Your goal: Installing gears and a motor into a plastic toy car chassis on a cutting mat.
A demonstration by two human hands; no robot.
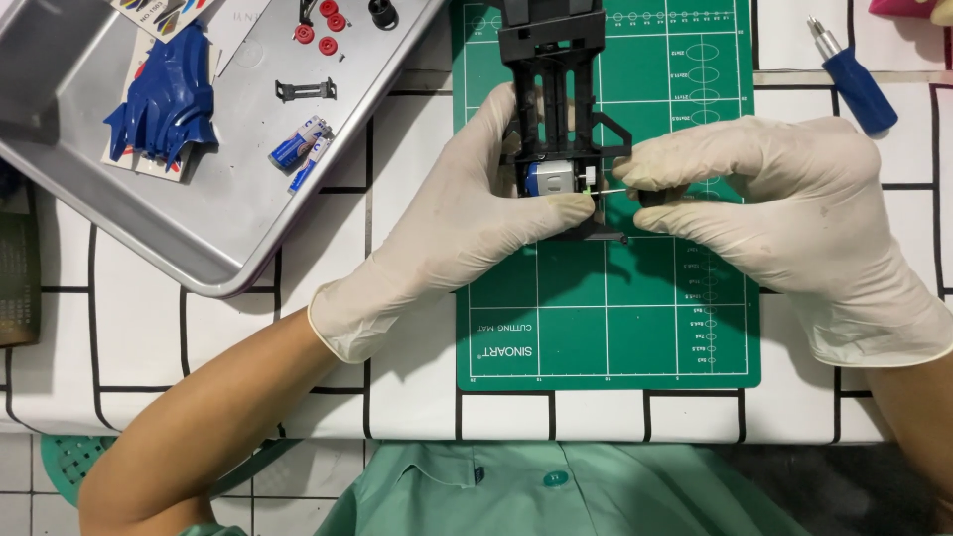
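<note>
Left hand (pixel 467 213), gloved, grips black chassis (pixel 556 89) at near end, thumb pressed on small blue-silver motor (pixel 548 179) seated there. Right hand (pixel 784 213) pinches small dark part (pixel 652 198), fingertips pressed together, just beside motor's right side. I read chassis long axis running straight away from me along green cutting mat (pixel 606 328); both hands equally near. Nothing between the hands. Further left: metal tray (pixel 199 238) with blue car shell (pixel 169 99), batteries (pixel 301 147), red wheels (pixel 323 28). Far right: blue screwdriver (pixel 854 79).

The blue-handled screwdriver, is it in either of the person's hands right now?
No, the blue-handled screwdriver lies untouched on the table, above the right hand.
</note>
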